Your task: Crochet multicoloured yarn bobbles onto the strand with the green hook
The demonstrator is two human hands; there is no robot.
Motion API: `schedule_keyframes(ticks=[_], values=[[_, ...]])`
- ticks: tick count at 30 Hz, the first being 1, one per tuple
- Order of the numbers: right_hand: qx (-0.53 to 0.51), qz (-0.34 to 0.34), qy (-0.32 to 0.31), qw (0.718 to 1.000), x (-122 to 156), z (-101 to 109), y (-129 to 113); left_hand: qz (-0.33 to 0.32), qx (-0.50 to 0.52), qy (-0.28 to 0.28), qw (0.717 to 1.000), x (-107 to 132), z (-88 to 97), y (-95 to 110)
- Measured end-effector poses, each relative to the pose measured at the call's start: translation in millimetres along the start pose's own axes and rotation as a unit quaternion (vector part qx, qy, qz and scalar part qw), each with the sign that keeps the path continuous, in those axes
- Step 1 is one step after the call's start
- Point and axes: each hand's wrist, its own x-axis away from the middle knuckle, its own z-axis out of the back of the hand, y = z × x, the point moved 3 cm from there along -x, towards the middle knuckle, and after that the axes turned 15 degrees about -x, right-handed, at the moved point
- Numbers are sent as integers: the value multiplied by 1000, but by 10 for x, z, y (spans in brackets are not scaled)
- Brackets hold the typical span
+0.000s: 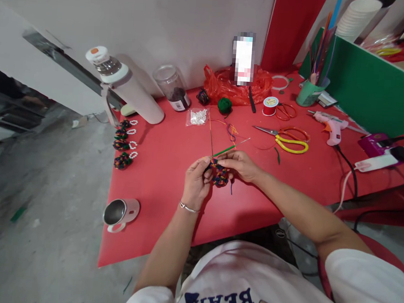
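Observation:
Between my hands is a small multicoloured crocheted piece (220, 177), ruffled, in dark blue, orange and red yarn. My left hand (197, 182) pinches its upper left edge, fingers curled. My right hand (240, 166) is closed on its upper right side with thumb and forefinger. A crochet hook (224, 151) with a green handle lies slanted just beyond my fingertips; whether my right hand touches it I cannot tell. A yarn strand (211, 134) runs from the piece away across the red table. A short dark tail of yarn (232, 187) hangs by my right fingers.
Finished crocheted pieces with bead loops (122, 160) line the left edge, near a mug (130, 209) and a tall bottle (137, 94). Further back are a jar (173, 89), bead packet (198, 117) and green yarn ball (224, 105). Scissors (291, 141) and a glue gun (333, 128) lie right.

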Motion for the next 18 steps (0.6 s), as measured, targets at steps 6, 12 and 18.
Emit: schedule_keyframes(ticks=[6, 12, 18], values=[[6, 19, -30, 999, 0, -52, -38, 15, 4, -11, 1000, -7, -10, -6], [3, 36, -69, 997, -10, -63, -2, 29, 13, -43, 999, -4, -11, -22], [23, 32, -74, 997, 5, -76, -10, 28, 16, -44, 999, 1, -3, -14]])
